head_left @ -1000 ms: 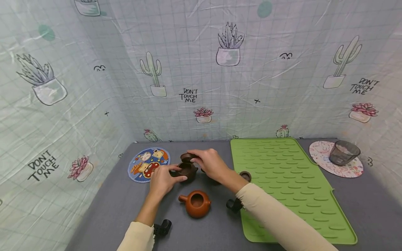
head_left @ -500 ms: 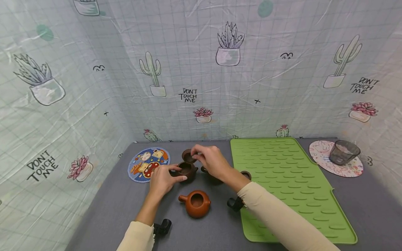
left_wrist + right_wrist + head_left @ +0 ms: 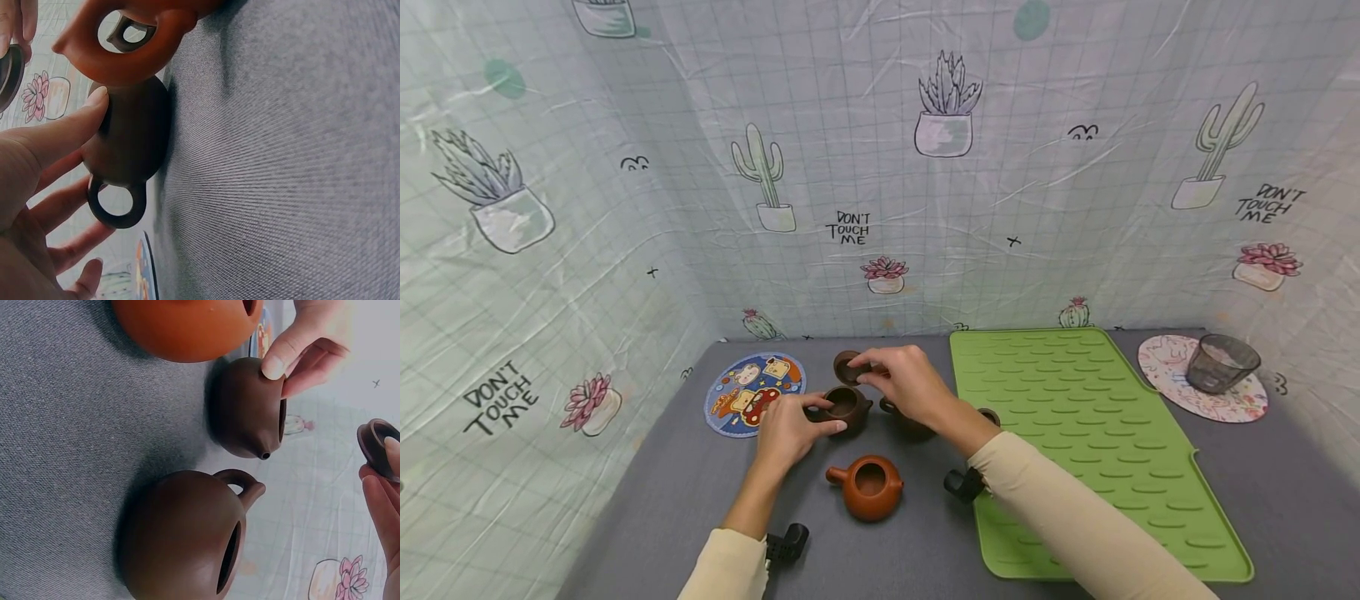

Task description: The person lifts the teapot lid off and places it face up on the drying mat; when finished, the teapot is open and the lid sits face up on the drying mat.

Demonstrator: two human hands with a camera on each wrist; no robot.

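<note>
My left hand (image 3: 790, 429) holds a small dark brown teapot (image 3: 853, 415) at its open top, the thumb on its shoulder. Its ring handle (image 3: 119, 215) shows in the left wrist view and its spout (image 3: 262, 452) in the right wrist view. Just behind and above that pot, my right hand (image 3: 908, 379) pinches a round brown teapot lid (image 3: 375, 447), tilted, with the thumb at its hollow side. A second, larger-looking brown teapot (image 3: 181, 537) stands lidless below my right hand. Closer to me sits an orange teapot (image 3: 871, 498), also uncovered.
A green ridged mat (image 3: 1075, 450) covers the right side of the table, and a brown ring-shaped piece (image 3: 991, 416) shows beside my right wrist. On a pink coaster (image 3: 1240, 404) at far right stands a dark see-through cup (image 3: 1221, 367). A blue cartoon coaster (image 3: 730, 375) lies left.
My right hand has lifted the lid a little from over the pot's far rim and turned it so that its hollow side shows more. My left hand and its teapot stay put.
</note>
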